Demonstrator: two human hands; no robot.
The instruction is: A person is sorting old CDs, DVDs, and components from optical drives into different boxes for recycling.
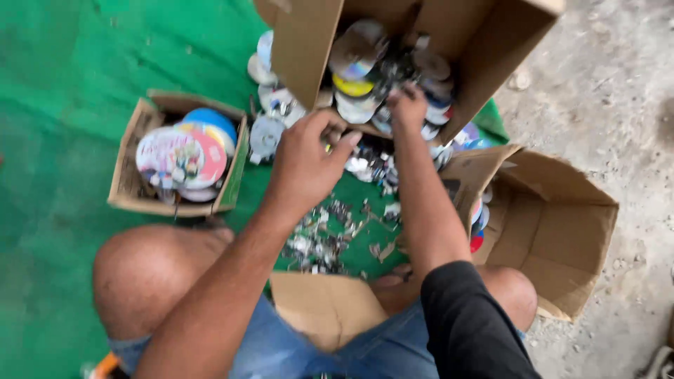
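My left hand (pixel 303 160) hovers over the green mat with its fingers curled and the thumb pressed against them; I cannot see whether anything is inside. My right hand (pixel 407 105) reaches into a large tipped cardboard box (pixel 303 49), its fingertips among a pile of discs (pixel 354 84) there. Whether it grips one is hidden. Shiny broken disc fragments (pixel 319 242) lie scattered on the mat below both hands.
A small cardboard box (pixel 130 184) at the left holds printed discs (pixel 184 154). Another open box (pixel 562 231) lies at the right, partly on bare concrete (pixel 618 91). A cardboard piece (pixel 323 305) sits between my knees. A green mat (pixel 63 105) covers the ground.
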